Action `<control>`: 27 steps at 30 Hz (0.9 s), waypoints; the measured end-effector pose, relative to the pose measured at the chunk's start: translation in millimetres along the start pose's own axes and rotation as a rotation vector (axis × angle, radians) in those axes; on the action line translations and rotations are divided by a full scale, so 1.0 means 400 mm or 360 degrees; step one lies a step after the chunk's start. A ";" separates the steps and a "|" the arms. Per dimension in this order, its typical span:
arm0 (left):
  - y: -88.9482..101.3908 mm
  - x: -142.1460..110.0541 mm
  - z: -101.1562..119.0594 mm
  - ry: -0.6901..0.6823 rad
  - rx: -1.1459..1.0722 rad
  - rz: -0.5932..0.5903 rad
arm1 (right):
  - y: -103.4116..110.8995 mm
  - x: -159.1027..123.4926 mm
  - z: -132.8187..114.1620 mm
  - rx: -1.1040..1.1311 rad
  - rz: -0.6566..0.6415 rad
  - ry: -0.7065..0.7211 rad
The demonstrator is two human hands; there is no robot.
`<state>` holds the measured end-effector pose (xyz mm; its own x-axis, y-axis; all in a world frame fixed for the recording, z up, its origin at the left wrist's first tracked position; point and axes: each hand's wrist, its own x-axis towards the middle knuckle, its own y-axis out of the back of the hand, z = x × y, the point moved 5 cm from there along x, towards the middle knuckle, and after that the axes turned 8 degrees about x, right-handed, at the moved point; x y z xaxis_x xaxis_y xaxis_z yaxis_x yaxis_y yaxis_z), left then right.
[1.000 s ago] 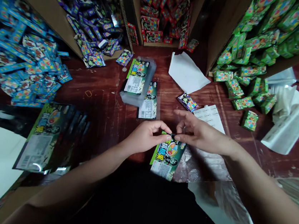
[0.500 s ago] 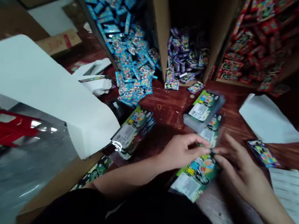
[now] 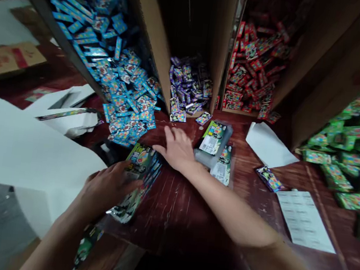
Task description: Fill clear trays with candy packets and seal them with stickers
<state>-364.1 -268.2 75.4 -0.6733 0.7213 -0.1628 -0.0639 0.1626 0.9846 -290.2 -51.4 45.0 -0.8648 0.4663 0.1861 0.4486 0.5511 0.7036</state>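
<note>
Head view: a person's left hand [image 3: 109,187] and right hand [image 3: 177,147] are flanking a candy pouch stack [image 3: 143,160] that is lying on the left part of a dark red table [image 3: 170,220].
Left grip: the fingers are bending loosely over the stack's left side, the thumb lying across its printed front; blur is hiding whether they are holding anything.
Right grip: the fingers are spreading wide with nothing between them, the thumb pointing just beside the stack's upper right corner.
Pouch stack: green-and-black pouches are overlapping unevenly, their edges fanning rightward; a one-sided push could be sending the slick-looking upper ones sliding.
Front edge: the stack's lower end is lying near the table's front edge, so a careless pull toward the body could be dropping a pouch toward the green packaging [image 3: 84,250] below.
Blue heap: blue candy packets [image 3: 131,103] are spilling from a carton [image 3: 153,28] just behind the stack; a sweeping hand could be dragging loose ones among the pouches.
Second stack: more printed pouches [image 3: 213,139] are lying just right of the right wrist, partly covering a single pouch [image 3: 220,170]; a sideways forearm swing could be knocking them askew.
</note>
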 end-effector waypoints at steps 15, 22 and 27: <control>-0.147 0.156 0.592 0.0018 -0.2587 -0.0779 | 0.256 -0.604 0.142 -0.0203 0.0012 0.0562; -0.105 0.073 0.734 -0.0810 -0.2021 -0.0751 | 0.370 -0.566 0.194 -0.0073 0.0299 0.0016; -0.100 0.022 0.752 -0.0982 -0.1703 -0.0738 | 0.401 -0.525 0.237 -0.0133 0.0301 -0.0137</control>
<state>-145.9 -65.9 15.3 -0.0054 0.9760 -0.2179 -0.9352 0.0722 0.3466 -15.5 4.7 53.6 -0.7432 0.6151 0.2632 0.5774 0.3909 0.7168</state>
